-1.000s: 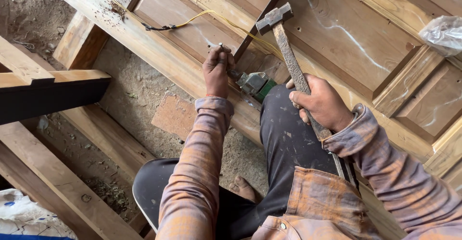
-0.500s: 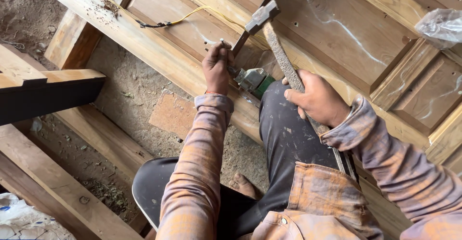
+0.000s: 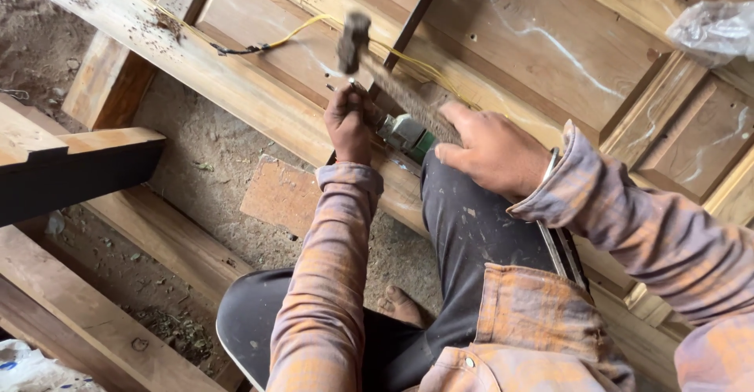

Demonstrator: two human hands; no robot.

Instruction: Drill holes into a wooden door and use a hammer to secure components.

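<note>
Evidently head-heavy, the hammer (image 3: 393, 78) suits the right hand's (image 3: 491, 152) closed handle grip; left hand (image 3: 349, 125) pinches a stiff nail (image 3: 351, 87).

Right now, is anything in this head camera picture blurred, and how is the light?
In the head view the hammer in the right hand is smeared by motion, its head and handle soft. The left hand, the wooden panel and the sandy ground are sharp. The light is even and soft, without glare; only the dark underside of the beam at left is in shade.
</note>
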